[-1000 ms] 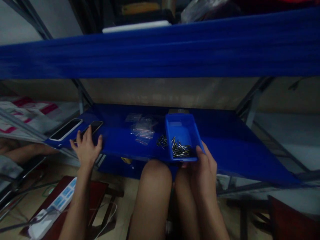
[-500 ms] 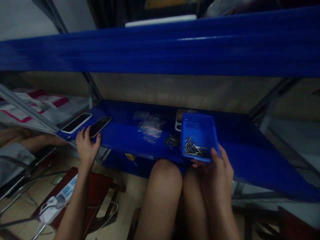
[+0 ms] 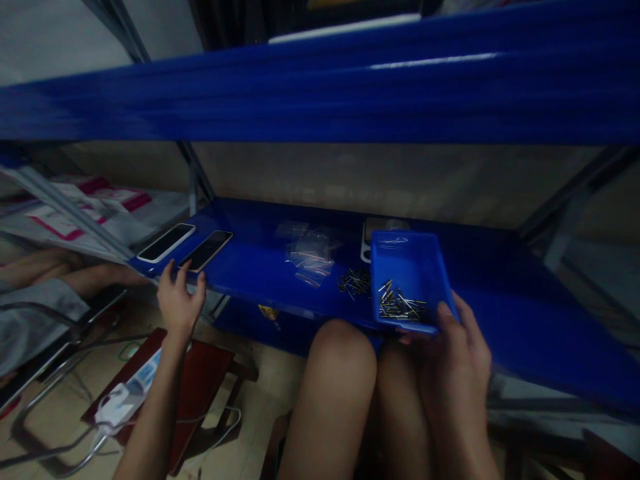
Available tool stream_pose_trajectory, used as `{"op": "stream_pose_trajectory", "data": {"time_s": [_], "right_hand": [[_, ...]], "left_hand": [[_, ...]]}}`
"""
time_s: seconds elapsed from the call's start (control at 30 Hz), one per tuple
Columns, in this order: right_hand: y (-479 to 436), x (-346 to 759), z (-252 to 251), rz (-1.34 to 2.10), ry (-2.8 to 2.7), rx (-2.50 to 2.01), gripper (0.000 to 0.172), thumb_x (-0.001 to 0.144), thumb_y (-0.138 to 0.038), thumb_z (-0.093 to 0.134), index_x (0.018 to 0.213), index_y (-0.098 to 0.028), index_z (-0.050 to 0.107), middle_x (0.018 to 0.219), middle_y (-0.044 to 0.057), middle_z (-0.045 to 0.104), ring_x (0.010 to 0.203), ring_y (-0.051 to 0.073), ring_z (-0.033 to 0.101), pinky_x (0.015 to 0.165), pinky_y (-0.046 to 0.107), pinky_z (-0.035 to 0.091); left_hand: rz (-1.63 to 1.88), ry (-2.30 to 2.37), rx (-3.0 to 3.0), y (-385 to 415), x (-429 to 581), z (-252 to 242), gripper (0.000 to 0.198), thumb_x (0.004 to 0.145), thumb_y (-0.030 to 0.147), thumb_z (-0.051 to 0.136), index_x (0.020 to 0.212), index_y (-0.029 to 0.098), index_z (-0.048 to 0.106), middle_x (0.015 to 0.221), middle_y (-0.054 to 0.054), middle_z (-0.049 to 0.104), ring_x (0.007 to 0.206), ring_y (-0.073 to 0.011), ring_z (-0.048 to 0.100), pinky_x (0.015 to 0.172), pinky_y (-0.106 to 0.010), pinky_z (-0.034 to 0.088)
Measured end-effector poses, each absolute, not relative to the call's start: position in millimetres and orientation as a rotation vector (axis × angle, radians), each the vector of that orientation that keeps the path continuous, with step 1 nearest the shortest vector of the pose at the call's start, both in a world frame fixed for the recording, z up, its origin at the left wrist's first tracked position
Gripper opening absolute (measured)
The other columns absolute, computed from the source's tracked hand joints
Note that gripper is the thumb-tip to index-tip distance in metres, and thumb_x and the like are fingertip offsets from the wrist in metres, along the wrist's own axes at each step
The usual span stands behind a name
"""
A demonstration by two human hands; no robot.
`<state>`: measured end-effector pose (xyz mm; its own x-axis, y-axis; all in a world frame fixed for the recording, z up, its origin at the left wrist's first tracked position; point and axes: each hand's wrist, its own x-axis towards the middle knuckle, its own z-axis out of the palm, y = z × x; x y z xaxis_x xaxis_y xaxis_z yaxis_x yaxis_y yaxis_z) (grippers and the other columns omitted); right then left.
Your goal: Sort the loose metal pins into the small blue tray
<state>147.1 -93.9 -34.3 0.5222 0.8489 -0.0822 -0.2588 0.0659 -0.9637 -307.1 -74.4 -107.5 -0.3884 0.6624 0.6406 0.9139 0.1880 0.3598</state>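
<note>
A blue bin [image 3: 413, 263] is gripped at its near right corner by the right hand [image 3: 465, 343], thumb over the rim; whether any of its weight is borne by the shelf [image 3: 480, 287] cannot be told. Metal pins [image 3: 397, 303] are gathered at the bin's near end, while a loose heap of similar pins [image 3: 354, 282] is left on the shelf just beside it. The work seems to be only partly done — the pins are split between bin and shelf, and no filled bag can be made out among the clear plastic bags [image 3: 313, 253] left of the heap. Nothing is grasped by the left hand [image 3: 181, 300]: its fingers are spread at the near end of a dark phone [image 3: 207, 250], though contact cannot be confirmed. A white-edged phone [image 3: 167, 243] is placed beside that one.
</note>
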Motion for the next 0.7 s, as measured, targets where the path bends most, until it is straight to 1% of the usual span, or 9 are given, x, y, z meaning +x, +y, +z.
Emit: {"op": "stream_pose_trajectory", "data": {"time_s": [0.07, 0.13, 0.23, 0.33, 0.5, 0.6, 0.7], "right_hand": [[-94, 147, -35, 0.906, -0.625, -1.241, 0.080, 0.072, -0.062, 0.081, 0.139, -0.021, 0.064, 0.094, 0.007, 0.073, 0.053, 0.014, 0.057, 0.051, 0.028, 0.043], [-93, 147, -36, 0.900, -0.636, -1.254, 0.081, 0.072, -0.062, 0.080, 0.140, -0.021, 0.064, 0.092, 0.007, 0.072, 0.055, 0.016, 0.059, 0.051, 0.028, 0.043], [-93, 148, -37, 0.899, -0.645, -1.274, 0.082, 0.074, -0.063, 0.078, 0.142, -0.020, 0.063, 0.089, 0.007, 0.072, 0.057, 0.018, 0.060, 0.051, 0.029, 0.044], [-93, 150, -40, 0.899, -0.665, -1.274, 0.079, 0.077, -0.063, 0.077, 0.143, -0.022, 0.061, 0.093, 0.008, 0.072, 0.056, 0.017, 0.059, 0.052, 0.029, 0.044], [-94, 151, -43, 0.904, -0.660, -1.262, 0.078, 0.079, -0.064, 0.077, 0.143, -0.023, 0.061, 0.101, 0.009, 0.072, 0.057, 0.016, 0.059, 0.052, 0.030, 0.047], [-95, 150, -44, 0.894, -0.651, -1.259, 0.078, 0.079, -0.064, 0.077, 0.143, -0.024, 0.061, 0.100, 0.008, 0.071, 0.057, 0.015, 0.058, 0.051, 0.029, 0.047], [-96, 150, -43, 0.894, -0.665, -1.255, 0.078, 0.081, -0.065, 0.075, 0.145, -0.024, 0.059, 0.101, 0.009, 0.070, 0.059, 0.015, 0.059, 0.052, 0.029, 0.048]], "left_hand": [[-0.946, -2.178, -1.478, -69, -307, -99, 0.062, 0.102, 0.054, 0.047, 0.149, 0.013, 0.056, 0.160, -0.024, 0.045, 0.147, -0.0422, 0.043, 0.120, -0.055, 0.034], [-0.845, -2.246, -1.459, -56, -308, -87, 0.070, 0.100, 0.058, 0.047, 0.154, 0.013, 0.050, 0.152, -0.026, 0.053, 0.142, -0.0442, 0.049, 0.116, -0.058, 0.036], [-0.692, -2.347, -1.469, -27, -308, -68, 0.079, 0.096, 0.060, 0.053, 0.158, 0.013, 0.044, 0.144, -0.029, 0.059, 0.136, -0.0495, 0.052, 0.111, -0.064, 0.035], [-0.577, -2.453, -1.511, -2, -307, -58, 0.084, 0.094, 0.060, 0.057, 0.161, 0.012, 0.039, 0.136, -0.031, 0.064, 0.128, -0.0516, 0.058, 0.107, -0.068, 0.036], [-0.579, -2.448, -1.470, 12, -308, -62, 0.077, 0.095, 0.056, 0.055, 0.159, 0.016, 0.044, 0.133, -0.030, 0.066, 0.125, -0.0516, 0.059, 0.099, -0.062, 0.043], [-0.590, -2.454, -1.440, 12, -308, -64, 0.076, 0.094, 0.057, 0.056, 0.158, 0.019, 0.045, 0.131, -0.028, 0.068, 0.125, -0.0516, 0.060, 0.098, -0.063, 0.044], [-0.588, -2.473, -1.413, 11, -307, -63, 0.076, 0.093, 0.057, 0.058, 0.157, 0.019, 0.047, 0.129, -0.027, 0.069, 0.124, -0.0510, 0.061, 0.100, -0.064, 0.042]]}}
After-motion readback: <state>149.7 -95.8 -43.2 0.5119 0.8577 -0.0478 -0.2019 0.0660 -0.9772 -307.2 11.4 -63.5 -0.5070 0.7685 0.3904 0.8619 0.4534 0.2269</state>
